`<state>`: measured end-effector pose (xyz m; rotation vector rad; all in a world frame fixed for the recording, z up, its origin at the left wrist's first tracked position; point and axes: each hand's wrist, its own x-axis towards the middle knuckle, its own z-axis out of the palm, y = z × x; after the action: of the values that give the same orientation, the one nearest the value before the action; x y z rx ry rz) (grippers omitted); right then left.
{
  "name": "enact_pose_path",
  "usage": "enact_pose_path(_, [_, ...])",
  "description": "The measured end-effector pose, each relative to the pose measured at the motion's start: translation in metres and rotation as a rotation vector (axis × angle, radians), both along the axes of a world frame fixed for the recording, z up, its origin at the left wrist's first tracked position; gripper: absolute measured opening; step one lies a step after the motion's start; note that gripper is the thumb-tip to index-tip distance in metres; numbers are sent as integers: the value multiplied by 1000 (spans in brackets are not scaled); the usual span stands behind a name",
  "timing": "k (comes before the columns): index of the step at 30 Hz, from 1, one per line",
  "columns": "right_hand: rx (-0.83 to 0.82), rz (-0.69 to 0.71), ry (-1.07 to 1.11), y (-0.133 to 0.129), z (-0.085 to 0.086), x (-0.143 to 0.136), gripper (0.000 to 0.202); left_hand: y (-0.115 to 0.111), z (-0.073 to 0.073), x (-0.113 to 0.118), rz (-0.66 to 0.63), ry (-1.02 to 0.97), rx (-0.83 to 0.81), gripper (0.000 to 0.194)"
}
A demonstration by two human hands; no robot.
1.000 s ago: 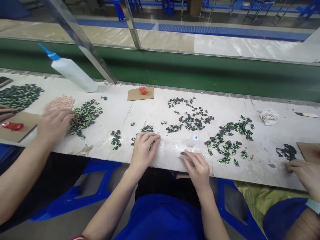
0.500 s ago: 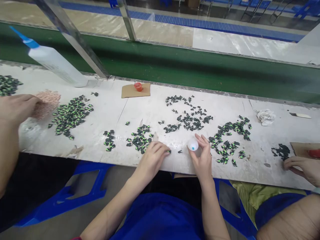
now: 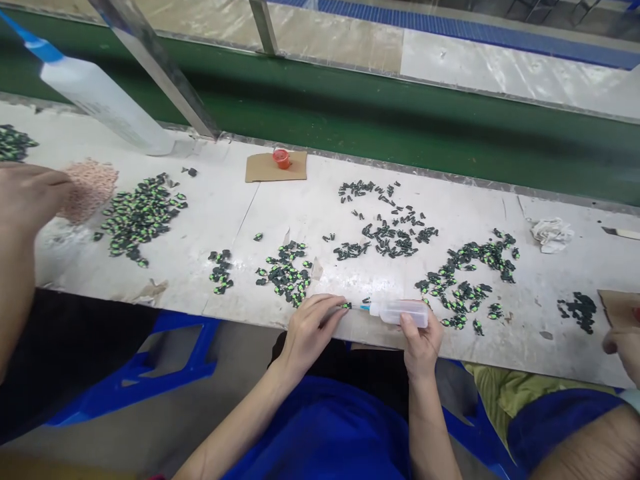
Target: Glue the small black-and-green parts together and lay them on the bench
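Between the thumb and fingers of my left hand (image 3: 315, 327) is a small black-and-green piece (image 3: 347, 305). My right hand (image 3: 423, 340) grips a small translucent squeeze bottle (image 3: 403, 312), lying sideways with its thin blue-based tip (image 3: 364, 307) pointing left at that piece. The tip's end is at or very near the piece; contact is hard to make out. A pile of black-and-green pieces (image 3: 287, 272) lies just beyond my left hand. Beyond the bottle are loose plain black pieces (image 3: 393, 239), and more black-and-green pieces (image 3: 465, 293) spread to the right of it.
A red cup (image 3: 281, 159) sits on a cardboard piece (image 3: 255, 169) at the back. A large white bottle (image 3: 107, 107) leans at the left. A co-worker's hand (image 3: 30, 193) is by pink bits (image 3: 90, 190); another person's hand (image 3: 625, 347) is at the right. Crumpled tissue (image 3: 551, 235) lies back right.
My right hand has turned the bottle from pointing toward me to lying sideways, its tip now at the piece in my left hand. The view has shifted slightly. The right co-worker's hand has moved right.
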<state>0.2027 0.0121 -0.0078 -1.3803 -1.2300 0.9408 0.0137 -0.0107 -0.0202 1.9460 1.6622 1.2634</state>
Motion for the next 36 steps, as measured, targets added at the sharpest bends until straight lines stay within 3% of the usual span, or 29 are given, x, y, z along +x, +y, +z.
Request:
enact_pose_path(7, [-127,-4,-131,2,3,-7,31,-2,-5,3,16,23,85,15])
enact_pose_path(36, [-145,39,-229,2,2,-6,34,2,-5,3,-2,76,192,21])
